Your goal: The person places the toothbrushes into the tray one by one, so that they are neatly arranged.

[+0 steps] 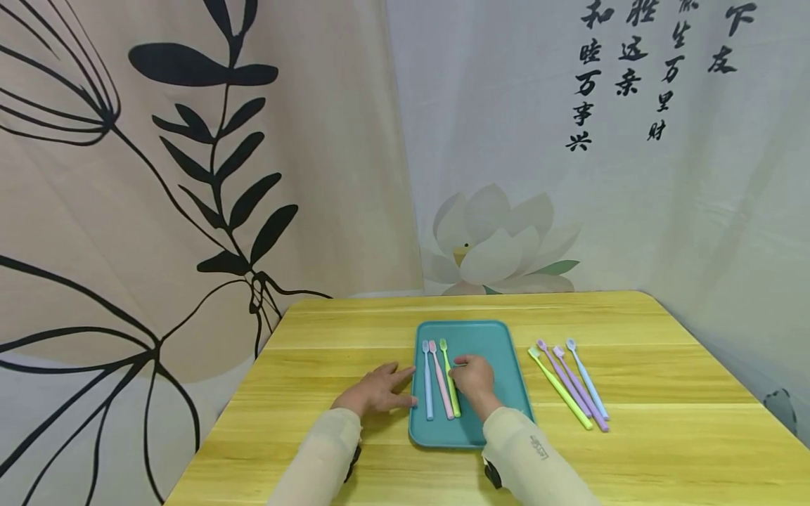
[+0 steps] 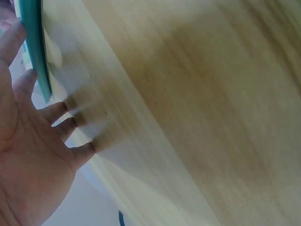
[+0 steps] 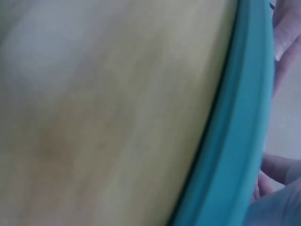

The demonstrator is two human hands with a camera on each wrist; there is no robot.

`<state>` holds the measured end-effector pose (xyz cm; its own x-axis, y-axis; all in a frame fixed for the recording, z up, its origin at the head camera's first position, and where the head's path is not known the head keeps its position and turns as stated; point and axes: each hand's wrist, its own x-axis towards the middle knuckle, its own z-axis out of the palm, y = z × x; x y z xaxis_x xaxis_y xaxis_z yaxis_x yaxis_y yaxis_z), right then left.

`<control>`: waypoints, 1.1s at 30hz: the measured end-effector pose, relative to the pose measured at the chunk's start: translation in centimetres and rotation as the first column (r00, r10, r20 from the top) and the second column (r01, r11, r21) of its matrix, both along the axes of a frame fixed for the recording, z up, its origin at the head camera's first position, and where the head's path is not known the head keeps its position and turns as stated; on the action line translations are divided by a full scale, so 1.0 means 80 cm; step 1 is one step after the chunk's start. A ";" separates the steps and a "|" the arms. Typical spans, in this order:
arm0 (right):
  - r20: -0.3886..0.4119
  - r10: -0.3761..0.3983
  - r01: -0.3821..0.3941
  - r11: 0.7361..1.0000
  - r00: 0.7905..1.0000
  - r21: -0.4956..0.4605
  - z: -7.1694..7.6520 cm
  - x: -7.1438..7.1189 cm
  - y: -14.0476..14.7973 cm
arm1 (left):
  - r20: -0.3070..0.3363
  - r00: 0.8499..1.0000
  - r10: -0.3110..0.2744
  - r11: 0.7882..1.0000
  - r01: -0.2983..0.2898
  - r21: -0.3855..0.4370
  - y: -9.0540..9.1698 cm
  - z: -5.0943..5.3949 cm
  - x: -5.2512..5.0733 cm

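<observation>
A teal tray holds a blue toothbrush, a pink toothbrush and a green toothbrush, side by side on its left half. The left hand has its fingers spread, with index finger and thumb at the tray's left rim. Over the tray, the right hand has curled fingers and pinches the green toothbrush's handle; its fingertips are partly hidden. Parts of hands show at the right edge of the right wrist view.
On the wooden table, right of the tray, lie another green toothbrush, two purple toothbrushes and another blue toothbrush. A printed curtain hangs behind the table.
</observation>
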<state>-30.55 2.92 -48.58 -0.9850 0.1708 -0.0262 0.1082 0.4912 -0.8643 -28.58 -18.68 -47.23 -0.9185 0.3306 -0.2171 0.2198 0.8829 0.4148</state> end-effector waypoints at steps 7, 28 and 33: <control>0.007 0.025 -0.024 0.997 1.000 -0.072 0.000 0.000 0.005 | 0.002 1.000 -0.004 1.000 0.004 -0.005 0.001 0.000 0.000; -0.008 0.061 -0.062 0.969 0.998 -0.240 0.016 0.001 0.033 | 0.011 1.000 0.007 1.000 -0.007 0.008 0.000 0.001 0.001; -0.012 0.086 -0.086 0.956 0.996 -0.281 0.026 0.000 0.046 | 0.012 1.000 0.013 1.000 -0.014 0.016 0.000 0.001 0.002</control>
<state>-30.51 6.60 -46.52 -0.9956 0.0714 -0.0611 0.0764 0.2360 -0.9688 -28.44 -18.71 -47.16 -0.9203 0.3217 -0.2224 0.2030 0.8790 0.4314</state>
